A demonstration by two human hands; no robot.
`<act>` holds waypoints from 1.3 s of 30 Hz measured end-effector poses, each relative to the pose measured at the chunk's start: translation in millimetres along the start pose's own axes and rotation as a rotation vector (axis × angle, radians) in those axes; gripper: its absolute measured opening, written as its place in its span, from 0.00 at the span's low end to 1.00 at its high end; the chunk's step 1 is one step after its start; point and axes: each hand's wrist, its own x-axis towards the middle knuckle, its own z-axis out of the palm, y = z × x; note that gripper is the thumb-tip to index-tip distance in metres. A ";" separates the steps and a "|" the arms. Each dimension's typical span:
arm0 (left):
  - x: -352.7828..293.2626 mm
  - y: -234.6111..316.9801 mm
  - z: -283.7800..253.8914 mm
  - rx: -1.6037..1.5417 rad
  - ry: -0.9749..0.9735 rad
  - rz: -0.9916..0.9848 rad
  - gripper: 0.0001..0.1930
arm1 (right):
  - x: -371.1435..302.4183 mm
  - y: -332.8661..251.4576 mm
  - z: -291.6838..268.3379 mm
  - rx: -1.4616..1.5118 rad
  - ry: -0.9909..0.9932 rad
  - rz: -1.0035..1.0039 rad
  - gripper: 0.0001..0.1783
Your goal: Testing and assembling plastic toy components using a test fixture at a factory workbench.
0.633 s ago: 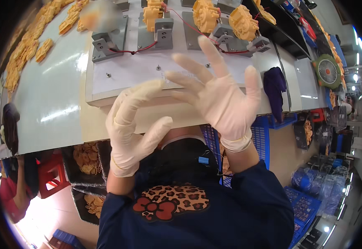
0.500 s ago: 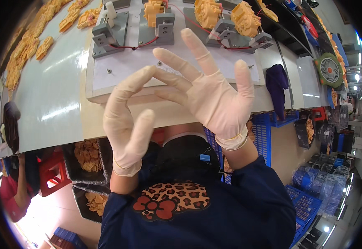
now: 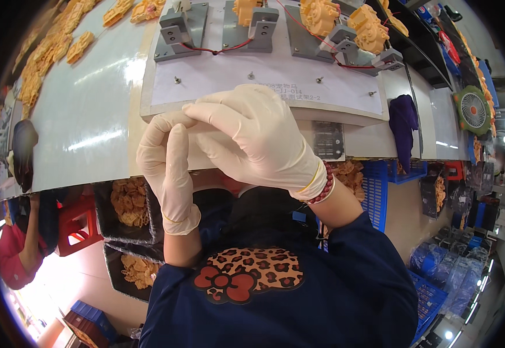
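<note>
Both my hands wear thin cream gloves and meet over the near edge of the white test board (image 3: 194,78). My left hand (image 3: 167,165) has its thumb and bent forefinger closed at a fingertip of the other glove. My right hand (image 3: 270,136) shows its back, fingers bent leftward, with the thumb apart below them. No separate object shows between the hands. A dark red bead bracelet (image 3: 325,184) circles my right wrist. Beyond the hands, several grey fixtures (image 3: 246,32) joined by red wires stand on the board, some bearing yellow-orange plastic parts (image 3: 320,16).
Small metal studs (image 3: 320,80) stick up along the board. More yellow-orange parts (image 3: 38,69) lie at the far left. A purple cloth (image 3: 403,124) hangs over the edge at right, near a green fan (image 3: 473,110). Below are lined bins (image 3: 129,203) and a red stool (image 3: 78,223).
My right hand has turned from palm and spread fingers to its back with bent fingers, moving down and left. My left fingers have closed. The view has shifted slightly.
</note>
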 end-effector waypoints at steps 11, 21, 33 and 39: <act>8.6 -16.3 -17.5 0.165 0.066 0.119 0.05 | -7.1 4.3 17.4 -0.382 -0.034 -0.077 0.17; 11.5 -10.1 -16.5 0.286 0.119 0.325 0.15 | -0.7 -14.1 10.8 -0.326 -0.225 0.024 0.18; 9.9 33.6 -26.4 0.642 -0.624 0.544 0.22 | -25.5 -37.7 15.1 0.703 -0.269 0.271 0.14; 5.9 0.8 -58.1 -0.135 -0.158 0.163 0.27 | 9.9 -29.4 -11.8 1.275 -0.799 0.039 0.23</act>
